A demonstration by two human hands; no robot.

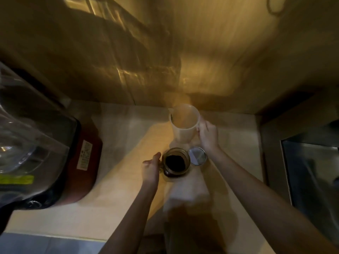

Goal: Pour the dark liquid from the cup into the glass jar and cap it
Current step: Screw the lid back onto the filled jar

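At the middle of the pale counter I see the glass jar standing upright, its mouth open and dark liquid filling it. My left hand sits against the jar's left side, fingers curled around what looks like its handle, though I cannot tell how firmly they grip. Just right of the jar, almost touching it, the round metal lid lies flat on the counter. Farther back, the white plastic cup stands upright or nearly so, its inside looking empty; my right hand is closed on its right side, apparently on a handle. At far left sit a dark red appliance bearing a white label and a clear plastic container. A metal sink lies at right.
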